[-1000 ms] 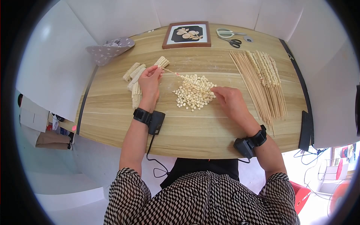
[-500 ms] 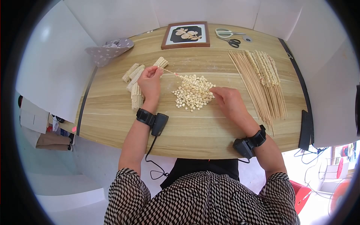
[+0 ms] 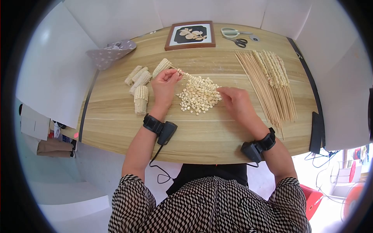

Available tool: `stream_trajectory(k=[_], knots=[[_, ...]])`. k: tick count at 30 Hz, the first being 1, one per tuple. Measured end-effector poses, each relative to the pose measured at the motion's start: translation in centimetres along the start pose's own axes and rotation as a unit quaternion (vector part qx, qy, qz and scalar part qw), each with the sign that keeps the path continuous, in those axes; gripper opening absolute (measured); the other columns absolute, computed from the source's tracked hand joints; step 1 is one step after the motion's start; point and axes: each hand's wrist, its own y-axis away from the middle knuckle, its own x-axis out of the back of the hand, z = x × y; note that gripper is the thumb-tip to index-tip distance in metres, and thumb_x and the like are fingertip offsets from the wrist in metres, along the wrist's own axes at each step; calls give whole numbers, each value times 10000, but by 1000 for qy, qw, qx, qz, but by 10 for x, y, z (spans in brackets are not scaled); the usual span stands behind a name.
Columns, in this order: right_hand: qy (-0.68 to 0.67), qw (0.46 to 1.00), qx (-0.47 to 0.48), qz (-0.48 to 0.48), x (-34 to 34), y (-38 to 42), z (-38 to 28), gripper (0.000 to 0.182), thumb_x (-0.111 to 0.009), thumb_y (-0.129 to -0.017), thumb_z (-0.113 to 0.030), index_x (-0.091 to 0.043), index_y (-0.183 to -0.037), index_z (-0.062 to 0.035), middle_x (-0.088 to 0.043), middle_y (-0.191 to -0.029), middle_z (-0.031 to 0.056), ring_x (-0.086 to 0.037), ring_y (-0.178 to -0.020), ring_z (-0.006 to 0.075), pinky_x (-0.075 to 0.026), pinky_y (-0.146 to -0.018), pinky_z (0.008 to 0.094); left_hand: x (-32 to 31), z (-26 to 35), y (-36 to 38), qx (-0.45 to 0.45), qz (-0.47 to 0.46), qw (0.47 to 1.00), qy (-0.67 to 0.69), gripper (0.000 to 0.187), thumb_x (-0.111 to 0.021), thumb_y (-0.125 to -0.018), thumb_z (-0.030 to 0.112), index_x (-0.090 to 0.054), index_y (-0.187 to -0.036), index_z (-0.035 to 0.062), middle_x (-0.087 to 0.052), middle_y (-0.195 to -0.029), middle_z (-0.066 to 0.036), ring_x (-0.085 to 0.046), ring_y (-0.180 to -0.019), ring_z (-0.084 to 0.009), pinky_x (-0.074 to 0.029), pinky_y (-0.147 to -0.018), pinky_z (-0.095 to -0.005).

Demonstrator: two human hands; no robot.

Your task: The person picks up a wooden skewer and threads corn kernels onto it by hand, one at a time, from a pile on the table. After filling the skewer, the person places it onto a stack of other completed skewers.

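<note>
A thin bamboo skewer with corn kernels threaded on it slants over the pale loose corn kernels. My left hand pinches it around the threaded kernels, and its bare tip pokes out beyond the fingers. My right hand is closed in a pinch at the pile's right edge, in line with the skewer's other end. That stretch is hard to tell apart from the kernels below. Just behind my left hand lies a corn cob.
More corn cobs lie on the left. Bare skewers and kernel-loaded skewers lie side by side on the right. At the back are a framed picture, scissors and a grey starry cloth item.
My left hand has shifted right and slightly down along the skewer, from its bare end to the threaded kernels. The right hand has stayed almost still.
</note>
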Motion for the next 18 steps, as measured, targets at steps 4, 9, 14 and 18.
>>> stream_trajectory(k=[4, 9, 14, 18], knots=[[10, 1000, 1, 2, 0, -1, 3, 156, -594, -816, -11, -652, -961, -24, -622, -750, 189, -609, -698, 358, -488, -633, 425, 2, -3, 0, -5, -21, 1000, 5, 98, -580, -887, -17, -609, -979, -31, -663, -944, -110, -651, -865, -155, -560, -789, -265], [24, 1000, 8, 7, 1, -1, 3, 151, -598, -824, -35, -652, -964, -26, -619, -745, 188, -607, -694, 361, -485, -628, 430, 6, 0, -5, -21, 3, 997, -75, 116, -597, -884, 11, -618, -992, -28, -666, -906, -77, -635, -796, -116, -528, -704, -225], [40, 999, 2, 5, 2, -1, 5, 151, -599, -829, -50, -653, -968, -27, -619, -747, 187, -605, -691, 362, -483, -626, 433, 16, 9, -5, -70, -26, 977, -199, 135, -663, -829, 49, -659, -954, -2, -678, -861, -44, -607, -715, -90, -479, -635, -214], [42, 999, -12, -4, 3, -1, 3, 152, -598, -833, -59, -653, -972, -29, -619, -745, 185, -604, -694, 360, -482, -626, 434, 12, 35, 1, -23, -176, 902, -393, 143, -714, -754, 91, -685, -867, 9, -663, -796, -78, -606, -684, -137, -478, -629, -256]])
